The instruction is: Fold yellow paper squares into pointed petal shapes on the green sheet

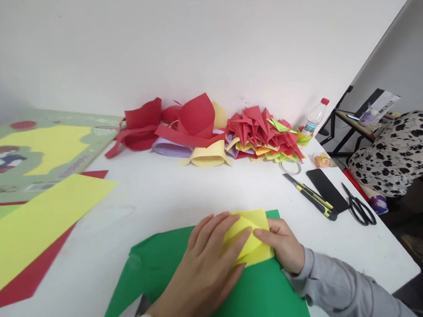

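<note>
A folded yellow paper square (253,252) lies on a green sheet (160,258) in front of me. Across its left part rests my left hand (207,260), fingers stretched out, pressing the paper. My right hand (283,244) pinches the square's right edge, thumb on top and the other fingers tucked underneath. Both hands meet near the middle of the square, where creases show. Parts of the paper are hidden under the left fingers.
Folded red paper shapes (196,118) and a pile of red paper points (256,129) stand along the wall. At right lie a yellow-black cutter (312,197), a black strip (327,190), scissors (360,208) and a bottle (313,117). Yellow sheets (49,223) lie left. Another person (395,150) is beyond.
</note>
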Demonstrator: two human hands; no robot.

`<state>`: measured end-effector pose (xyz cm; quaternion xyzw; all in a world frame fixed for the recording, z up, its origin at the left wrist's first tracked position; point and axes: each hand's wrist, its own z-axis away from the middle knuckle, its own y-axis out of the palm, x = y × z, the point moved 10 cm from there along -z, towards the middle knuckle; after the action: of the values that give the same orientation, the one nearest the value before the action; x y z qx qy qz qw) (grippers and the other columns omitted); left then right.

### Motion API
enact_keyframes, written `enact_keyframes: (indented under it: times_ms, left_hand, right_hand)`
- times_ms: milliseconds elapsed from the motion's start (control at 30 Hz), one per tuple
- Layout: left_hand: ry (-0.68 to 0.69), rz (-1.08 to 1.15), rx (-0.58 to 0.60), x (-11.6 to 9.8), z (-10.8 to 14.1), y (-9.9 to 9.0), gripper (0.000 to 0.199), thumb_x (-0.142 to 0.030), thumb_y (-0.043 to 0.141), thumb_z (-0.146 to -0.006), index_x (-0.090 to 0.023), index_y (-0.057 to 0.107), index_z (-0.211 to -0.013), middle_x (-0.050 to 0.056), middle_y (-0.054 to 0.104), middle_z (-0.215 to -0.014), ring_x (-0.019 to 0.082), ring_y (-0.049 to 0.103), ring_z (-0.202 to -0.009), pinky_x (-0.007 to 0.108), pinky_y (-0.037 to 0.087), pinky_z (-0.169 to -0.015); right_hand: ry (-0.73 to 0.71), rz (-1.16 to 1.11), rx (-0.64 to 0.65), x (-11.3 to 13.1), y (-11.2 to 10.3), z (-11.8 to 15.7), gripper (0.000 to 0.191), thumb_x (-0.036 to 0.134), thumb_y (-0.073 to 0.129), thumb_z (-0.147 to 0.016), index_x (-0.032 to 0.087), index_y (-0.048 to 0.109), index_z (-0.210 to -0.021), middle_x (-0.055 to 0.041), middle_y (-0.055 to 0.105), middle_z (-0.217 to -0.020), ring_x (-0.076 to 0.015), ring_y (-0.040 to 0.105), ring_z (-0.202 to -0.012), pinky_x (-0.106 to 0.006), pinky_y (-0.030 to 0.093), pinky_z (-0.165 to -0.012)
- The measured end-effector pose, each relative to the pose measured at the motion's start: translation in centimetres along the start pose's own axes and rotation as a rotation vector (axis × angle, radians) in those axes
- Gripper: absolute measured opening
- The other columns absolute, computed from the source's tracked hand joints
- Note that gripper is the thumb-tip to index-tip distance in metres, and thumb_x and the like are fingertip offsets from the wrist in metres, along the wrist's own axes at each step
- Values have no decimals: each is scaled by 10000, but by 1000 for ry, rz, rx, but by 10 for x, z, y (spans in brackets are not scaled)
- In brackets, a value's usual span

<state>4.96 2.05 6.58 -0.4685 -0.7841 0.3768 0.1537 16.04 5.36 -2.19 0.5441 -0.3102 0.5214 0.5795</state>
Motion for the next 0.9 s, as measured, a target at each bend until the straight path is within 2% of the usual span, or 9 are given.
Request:
enact_keyframes:
  times_ms: [200, 367, 533, 667, 767, 900]
  left_hand:
    - [-61, 105, -38, 11, -1, -6, 346, -296, 568, -890, -162, 547, -1208, 154, 593, -1191, 316, 518, -1138, 473, 488, -924]
    - [-104, 84, -100, 17, -1, -11, 272, -184, 589, -876, -153, 583, -1146, 136, 646, -1118, 302, 568, -1091, 455, 504, -914]
    - [-87, 86, -130, 19, 4, -15, 371, -84, 572, -858, -148, 550, -1223, 114, 670, -1124, 266, 595, -1104, 389, 506, -958]
    - [-262, 148, -189, 40, 9, -18, 465, -95, 491, -899, -166, 445, -1356, 134, 605, -1256, 240, 595, -1147, 350, 512, -979]
    - [-389, 332, -139, 55, 10, -7, 433, -158, 473, -920, -245, 467, -1344, 98, 605, -1281, 245, 592, -1171, 369, 535, -960]
    - [-697, 722, -79, 81, 22, 18, 364, -276, 535, -901, -265, 537, -1265, 66, 674, -1141, 211, 688, -950, 303, 621, -729]
  right_hand:
    - [-10, 22, 124, 5, 13, 3, 396, 490, 767, -717, 151, 727, -917, -22, 711, -748, -121, 612, -611, -254, 469, -630]
    - [-12, 55, 191, 7, 19, 3, 426, 477, 800, -676, 159, 723, -948, -20, 719, -798, -132, 637, -674, -265, 494, -669]
    - [-15, 69, 128, 5, 9, 0, 412, 527, 726, -748, 147, 735, -908, -34, 724, -768, -136, 647, -648, -283, 508, -695]
    - [-17, 20, 80, -1, 1, -3, 400, 523, 723, -759, 143, 747, -881, -50, 733, -755, -151, 666, -641, -291, 520, -687]
    - [-9, -25, 62, -3, -3, -6, 403, 510, 762, -720, 135, 750, -867, -61, 739, -753, -163, 677, -639, -305, 528, -688]
    - [13, -75, 59, 0, -6, -8, 392, 452, 823, -659, 128, 745, -866, -61, 746, -754, -160, 679, -631, -302, 532, -681]
